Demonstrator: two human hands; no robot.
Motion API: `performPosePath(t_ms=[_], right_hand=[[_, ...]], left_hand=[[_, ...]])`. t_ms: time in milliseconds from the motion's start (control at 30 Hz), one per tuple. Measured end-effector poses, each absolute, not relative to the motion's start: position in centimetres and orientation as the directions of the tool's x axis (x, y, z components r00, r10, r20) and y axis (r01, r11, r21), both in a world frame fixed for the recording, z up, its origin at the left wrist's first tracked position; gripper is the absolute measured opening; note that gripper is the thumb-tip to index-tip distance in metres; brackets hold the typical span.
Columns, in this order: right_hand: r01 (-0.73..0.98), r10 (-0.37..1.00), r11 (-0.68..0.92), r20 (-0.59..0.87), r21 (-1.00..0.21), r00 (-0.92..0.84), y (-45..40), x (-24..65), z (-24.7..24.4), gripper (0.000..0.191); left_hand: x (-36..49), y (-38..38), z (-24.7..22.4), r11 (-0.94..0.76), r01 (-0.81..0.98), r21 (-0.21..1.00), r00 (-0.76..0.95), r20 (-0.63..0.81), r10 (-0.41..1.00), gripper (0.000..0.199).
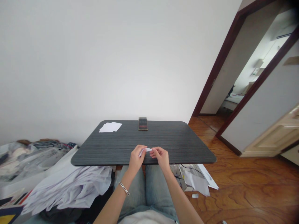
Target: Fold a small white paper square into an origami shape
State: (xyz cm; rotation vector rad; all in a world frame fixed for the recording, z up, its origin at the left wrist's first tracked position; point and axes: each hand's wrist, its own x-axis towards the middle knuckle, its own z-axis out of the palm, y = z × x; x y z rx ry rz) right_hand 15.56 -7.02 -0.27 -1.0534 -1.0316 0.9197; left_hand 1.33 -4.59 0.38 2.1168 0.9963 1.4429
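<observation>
While we fold, we should keep the small paper (146, 150) flat against the table (112, 149) edge and press each crease evenly. Our left hand (136, 156) and right hand (160, 155) each pinch one end of it, fingers nearly closed, at the near edge; a phone (143, 123) stands beyond.

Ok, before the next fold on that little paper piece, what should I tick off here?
1. Left hand grips the small white paper: ok.
2. Right hand pinches its other end: ok.
3. Paper is held over the near edge of the dark table: ok.
4. Crease state of the paper: cannot tell, too small.
5. Spare white sheets lie at the far left corner, apart from the hands: ok.
6. Phone stands at the far edge, away from the hands: ok.
</observation>
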Motion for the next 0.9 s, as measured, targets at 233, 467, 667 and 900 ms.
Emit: performPosePath(t_ms=[233,467,667,900], right_hand=[[-0.136,0.977,0.111,0.084,-0.984,0.195,-6.76,16.0,-0.25,0.036],[-0.16,0.981,0.08,0.049,-0.984,0.19,-6.68,16.01,-0.26,0.035],[-0.23,0.989,-0.033,-0.065,-0.973,0.13,-6.65,16.36,0.21,0.041],[-0.232,0.996,-0.034,-0.052,-0.972,0.069,-6.67,16.44,0.4,0.036]], left_hand=[[1.57,-5.04,0.42,-0.712,0.405,0.574,0.209,0.7,0.683,0.017],[1.62,-5.01,0.21,-0.714,0.443,0.542,0.208,0.712,0.67,0.017],[1.69,-5.27,0.24,-0.712,0.471,0.521,0.176,0.735,0.655,0.019],[1.65,-5.35,0.07,-0.726,0.47,0.502,0.194,0.744,0.639,0.02]])
